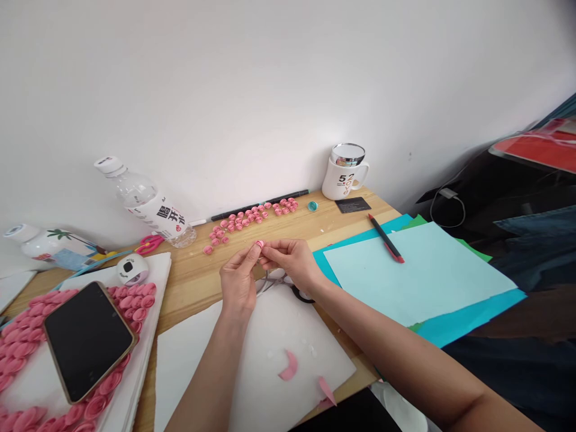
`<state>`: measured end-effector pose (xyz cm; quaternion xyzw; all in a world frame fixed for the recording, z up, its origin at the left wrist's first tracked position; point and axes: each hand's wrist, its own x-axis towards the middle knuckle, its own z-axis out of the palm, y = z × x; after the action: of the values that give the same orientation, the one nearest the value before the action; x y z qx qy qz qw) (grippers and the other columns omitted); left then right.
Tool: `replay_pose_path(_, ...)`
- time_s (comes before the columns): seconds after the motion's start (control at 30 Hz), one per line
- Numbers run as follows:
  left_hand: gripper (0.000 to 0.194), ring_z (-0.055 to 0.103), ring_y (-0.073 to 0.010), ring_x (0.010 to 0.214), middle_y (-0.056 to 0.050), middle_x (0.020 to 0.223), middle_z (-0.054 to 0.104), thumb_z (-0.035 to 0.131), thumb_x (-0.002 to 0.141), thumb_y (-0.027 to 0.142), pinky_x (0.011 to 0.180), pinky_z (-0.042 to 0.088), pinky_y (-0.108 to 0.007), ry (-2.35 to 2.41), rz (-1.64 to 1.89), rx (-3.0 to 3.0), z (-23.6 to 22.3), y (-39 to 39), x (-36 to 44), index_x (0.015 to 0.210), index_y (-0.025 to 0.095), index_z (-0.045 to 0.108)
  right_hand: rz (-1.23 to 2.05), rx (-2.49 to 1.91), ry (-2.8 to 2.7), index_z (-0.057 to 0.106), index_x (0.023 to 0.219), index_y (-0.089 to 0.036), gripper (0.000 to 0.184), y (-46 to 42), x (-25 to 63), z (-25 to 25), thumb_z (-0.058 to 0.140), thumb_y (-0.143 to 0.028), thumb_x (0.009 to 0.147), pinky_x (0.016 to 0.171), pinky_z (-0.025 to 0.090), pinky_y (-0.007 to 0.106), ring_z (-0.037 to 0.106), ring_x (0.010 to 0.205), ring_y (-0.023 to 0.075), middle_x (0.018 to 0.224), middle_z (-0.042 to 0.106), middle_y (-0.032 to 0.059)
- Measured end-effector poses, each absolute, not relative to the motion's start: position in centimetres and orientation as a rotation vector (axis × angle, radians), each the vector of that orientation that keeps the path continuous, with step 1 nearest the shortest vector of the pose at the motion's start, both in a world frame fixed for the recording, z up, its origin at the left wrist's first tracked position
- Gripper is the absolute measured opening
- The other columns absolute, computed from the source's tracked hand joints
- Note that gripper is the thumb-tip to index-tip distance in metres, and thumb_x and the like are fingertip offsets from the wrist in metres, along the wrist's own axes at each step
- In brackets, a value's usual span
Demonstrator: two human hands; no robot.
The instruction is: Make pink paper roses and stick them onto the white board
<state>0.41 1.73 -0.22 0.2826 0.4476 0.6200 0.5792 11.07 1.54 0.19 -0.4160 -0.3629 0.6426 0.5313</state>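
Between the fingertips of both hands is a small pink paper roll (260,244). My left hand (240,273) pinches it between thumb and finger. My right hand (292,259) meets it from the other side, its fingertips pinched together at the roll. Just beyond the hands, several small pink paper rosettes (245,218) stand in rows on the wooden table. Below my wrists lies a white sheet (265,354) with a curved pink paper scrap (288,366) and a second pink scrap (327,390). Scissors (302,294) lie partly hidden under my right hand.
At left, a phone (90,341) rests on a board covered with pink rosettes (22,342). A water bottle (150,204) and a white mug (339,179) stand near the wall. To the right, a pen (386,238) lies on light blue paper (418,273).
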Motion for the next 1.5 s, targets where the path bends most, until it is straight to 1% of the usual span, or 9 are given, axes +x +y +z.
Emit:
replay_pose_path(0.17,0.02,0.063,-0.0167,0.082,-0.005,0.079,0.071,0.08,0.053,0.022,0.078,0.048,-0.029,1.046,1.445,0.654,-0.18,1.73,0.26,0.071,0.015,0.073,1.571,-0.995,-0.846,0.07,0.072,-0.016,0.017,1.58,11.22,0.33,0.071,-0.031,0.065,0.064,0.052,0.021,0.062,0.056,0.008,0.063,0.068,-0.0007)
replay_pose_path(0.47,0.02,0.063,-0.0153,0.081,-0.005,0.078,0.071,0.079,0.055,0.022,0.078,0.048,-0.028,1.037,1.442,0.631,-0.08,1.73,0.23,0.072,0.014,0.073,1.582,-0.956,-0.887,0.07,0.074,-0.016,0.026,1.66,11.3,0.24,0.074,-0.039,0.062,0.067,0.053,0.024,0.062,0.059,0.0096,0.064,0.068,-0.0005)
replay_pose_path(0.6,0.02,0.063,-0.0151,0.081,-0.005,0.079,0.071,0.079,0.054,0.022,0.079,0.047,-0.028,1.047,1.441,0.62,-0.04,1.72,0.27,0.072,0.014,0.073,1.58,-0.971,-0.901,0.07,0.075,-0.016,0.026,1.67,11.43,0.06,0.073,-0.039,0.063,0.068,0.052,0.025,0.063,0.06,0.0099,0.066,0.069,0.0001)
replay_pose_path(0.77,0.02,0.063,-0.0148,0.081,-0.005,0.079,0.071,0.08,0.052,0.021,0.081,0.047,-0.028,1.045,1.438,0.619,-0.1,1.73,0.39,0.07,0.014,0.073,1.533,-1.014,-0.923,0.07,0.075,-0.015,0.026,1.6,11.41,-0.02,0.073,-0.038,0.063,0.065,0.053,0.025,0.062,0.057,0.0097,0.066,0.069,0.0003)
replay_pose_path(0.9,0.02,0.064,-0.016,0.08,-0.005,0.078,0.071,0.08,0.053,0.021,0.078,0.048,-0.029,1.051,1.439,0.619,-0.14,1.74,0.35,0.07,0.015,0.072,1.519,-1.02,-0.929,0.069,0.073,-0.016,0.026,1.56,11.3,0.08,0.072,-0.04,0.064,0.064,0.053,0.025,0.062,0.056,0.0101,0.065,0.068,0.0006)
replay_pose_path(1.07,0.021,0.064,-0.0174,0.081,-0.006,0.079,0.071,0.08,0.052,0.021,0.077,0.048,-0.029,1.054,1.444,0.645,-0.25,1.74,0.3,0.07,0.014,0.073,1.469,-1.054,-0.995,0.069,0.076,-0.015,0.028,1.64,11.33,-0.16,0.072,-0.041,0.065,0.06,0.053,0.024,0.062,0.056,0.0108,0.065,0.068,0.0014)
replay_pose_path(1.17,0.021,0.064,-0.0166,0.079,-0.006,0.078,0.072,0.08,0.052,0.022,0.076,0.048,-0.029,1.061,1.445,0.668,-0.3,1.74,0.33,0.07,0.014,0.073,1.452,-1.047,-1.0,0.069,0.075,-0.014,0.029,1.7,11.35,-0.36,0.069,-0.042,0.067,0.061,0.053,0.024,0.061,0.056,0.0103,0.065,0.068,0.0017)
replay_pose_path(1.33,0.02,0.063,-0.0147,0.077,-0.005,0.077,0.072,0.08,0.053,0.021,0.076,0.047,-0.028,1.066,1.45,0.676,-0.25,1.7,0.41,0.07,0.014,0.073,1.47,-1.043,-1.003,0.067,0.074,-0.015,0.028,1.65,11.29,-0.28,0.072,-0.041,0.064,0.061,0.053,0.024,0.061,0.055,0.0103,0.064,0.067,0.0007)
replay_pose_path(1.5,0.018,0.063,-0.0144,0.076,-0.005,0.076,0.072,0.079,0.053,0.021,0.077,0.047,-0.027,1.068,1.456,0.684,-0.18,1.7,0.35,0.069,0.014,0.073,1.481,-1.053,-0.974,0.067,0.072,-0.014,0.027,1.62,11.29,-0.01,0.071,-0.04,0.065,0.061,0.053,0.025,0.061,0.055,0.01,0.064,0.067,0.001)
